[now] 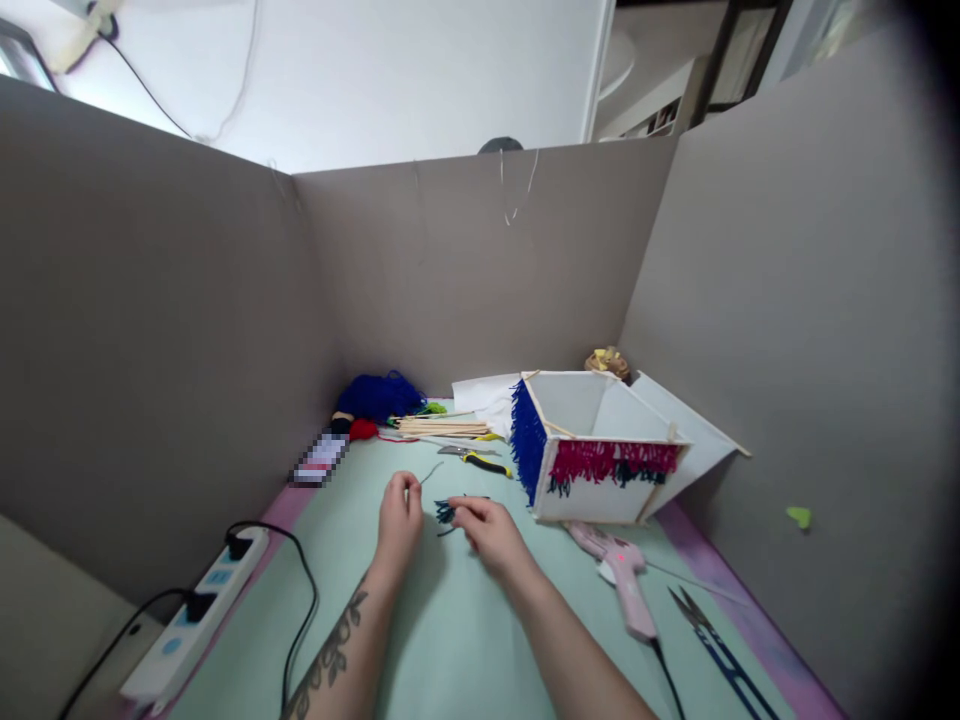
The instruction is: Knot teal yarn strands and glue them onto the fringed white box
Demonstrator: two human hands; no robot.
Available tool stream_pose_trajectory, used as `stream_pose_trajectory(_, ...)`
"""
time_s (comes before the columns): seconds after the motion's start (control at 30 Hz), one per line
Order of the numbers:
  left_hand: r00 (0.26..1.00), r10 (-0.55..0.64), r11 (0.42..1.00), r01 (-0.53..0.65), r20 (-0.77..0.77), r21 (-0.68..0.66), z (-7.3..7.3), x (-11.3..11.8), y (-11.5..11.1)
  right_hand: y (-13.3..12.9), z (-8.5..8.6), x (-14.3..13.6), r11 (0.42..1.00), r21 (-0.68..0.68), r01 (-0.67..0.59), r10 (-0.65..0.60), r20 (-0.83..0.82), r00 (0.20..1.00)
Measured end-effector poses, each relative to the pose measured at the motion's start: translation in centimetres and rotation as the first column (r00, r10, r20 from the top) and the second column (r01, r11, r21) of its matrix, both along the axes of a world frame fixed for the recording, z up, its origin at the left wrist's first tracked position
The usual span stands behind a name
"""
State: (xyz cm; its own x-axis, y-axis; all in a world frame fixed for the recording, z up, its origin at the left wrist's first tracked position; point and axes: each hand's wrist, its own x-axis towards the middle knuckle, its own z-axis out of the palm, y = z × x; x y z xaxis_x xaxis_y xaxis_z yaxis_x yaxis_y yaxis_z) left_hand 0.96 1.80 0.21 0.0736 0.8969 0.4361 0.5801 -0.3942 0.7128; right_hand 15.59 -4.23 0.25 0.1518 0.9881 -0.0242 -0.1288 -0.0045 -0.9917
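My left hand (402,510) pinches a thin dark strand of yarn (431,473) between thumb and forefinger. Close to its right, my right hand (486,528) has its fingers closed at a small bunch of dark teal yarn pieces (444,512), partly hidden by the fingertips. A loose piece lies just below the bunch. Beyond my right hand stands a white box (592,498) edged with wooden sticks. Blue yarn fringe (526,440) covers its left side; magenta fringe (607,460) hangs on the front, with dark teal strands beneath part of it.
A pink glue gun (626,580) and dark snips (720,645) lie at right. Yellow-black pliers (480,461), wooden sticks (442,427) and blue yarn (382,396) sit behind my hands. At left are a phone (320,459) and a corded power strip (199,620). Grey panels surround the table.
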Motion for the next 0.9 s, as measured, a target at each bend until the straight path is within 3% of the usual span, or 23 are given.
stream_pose_trajectory(0.1,0.976,-0.21,0.977,0.212,-0.066,0.036,0.0,1.6,-1.8,-0.1,0.1,-0.9,0.999,-0.037,0.04,-0.05,-0.327,0.944)
stream_pose_trajectory(0.17,0.94,-0.319,0.946,0.323,-0.122,0.015,0.2,2.2,-2.6,0.1,-0.1,-0.8,0.993,-0.039,0.114,-0.12,-0.416,0.901)
stream_pose_trajectory(0.23,0.941,-0.324,0.943,0.329,-0.095,0.04,0.4,2.5,-2.8,0.5,-0.4,-0.2,0.982,-0.053,0.181,-0.186,-0.436,0.881)
stream_pose_trajectory(0.33,0.973,-0.223,0.974,0.219,0.062,0.052,0.7,2.6,-2.8,1.0,-0.8,0.9,0.941,-0.013,0.339,-0.322,-0.346,0.881)
stream_pose_trajectory(0.4,0.946,-0.254,0.954,0.28,0.203,-0.11,0.7,2.8,-2.8,1.0,-0.8,1.4,0.903,0.088,0.421,-0.395,-0.215,0.893)
stream_pose_trajectory(0.43,0.912,-0.287,0.907,0.357,0.293,-0.223,0.7,2.9,-2.8,0.9,-0.7,1.5,0.893,0.154,0.423,-0.405,-0.137,0.904)
stream_pose_trajectory(0.5,0.816,-0.272,0.776,0.5,0.511,-0.385,0.5,3.3,-2.9,0.6,-0.5,1.4,0.89,0.283,0.358,-0.378,0.019,0.926)
stream_pose_trajectory(0.57,0.698,-0.156,0.694,0.581,0.699,-0.425,0.4,3.5,-3.0,0.2,-0.4,1.1,0.892,0.374,0.252,-0.328,0.154,0.932)
stream_pose_trajectory(0.63,0.585,-0.06,0.674,0.621,0.809,-0.399,0.4,3.5,-2.9,0.0,-0.5,0.6,0.891,0.423,0.163,-0.287,0.249,0.925)
stream_pose_trajectory(0.7,0.525,-0.013,0.673,0.634,0.851,-0.381,0.4,3.3,-2.8,-0.1,-0.6,0.2,0.888,0.447,0.102,-0.26,0.308,0.915)
stream_pose_trajectory(0.8,0.544,-0.002,0.666,0.627,0.839,-0.404,0.3,3.0,-2.5,-0.2,-0.6,-0.2,0.88,0.469,0.074,-0.254,0.333,0.908)
stream_pose_trajectory(0.9,0.622,-0.041,0.65,0.611,0.782,-0.452,-0.3,3.0,-2.2,-0.2,-0.6,-0.3,0.888,0.452,0.082,-0.229,0.282,0.932)
